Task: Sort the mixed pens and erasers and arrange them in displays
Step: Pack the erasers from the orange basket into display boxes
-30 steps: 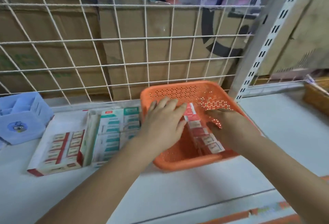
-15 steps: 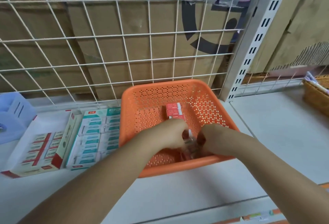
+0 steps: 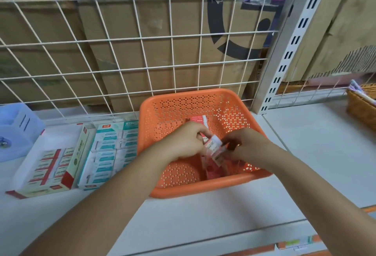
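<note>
An orange perforated basket (image 3: 203, 101) stands on the white shelf. Both hands are inside it. My left hand (image 3: 187, 139) and my right hand (image 3: 246, 145) are closed on a bunch of red-and-white wrapped erasers (image 3: 213, 145), lifted a little off the basket floor. One more red eraser pack (image 3: 198, 119) lies further back in the basket. Left of the basket sit a red-and-white display box of erasers (image 3: 48, 166) and a green-and-white display box of erasers (image 3: 109, 152). How many erasers each hand holds is hidden by the fingers.
A pale blue organiser (image 3: 14, 131) stands at the far left. A white wire grid (image 3: 142, 37) backs the shelf, with cardboard boxes behind. A slotted upright post (image 3: 284, 56) rises right of the basket. A wicker basket (image 3: 362, 105) sits at the far right.
My hands went from lying flat over the erasers to gathering them at the basket's near side, and now lift the bunch slightly. The view has shifted left.
</note>
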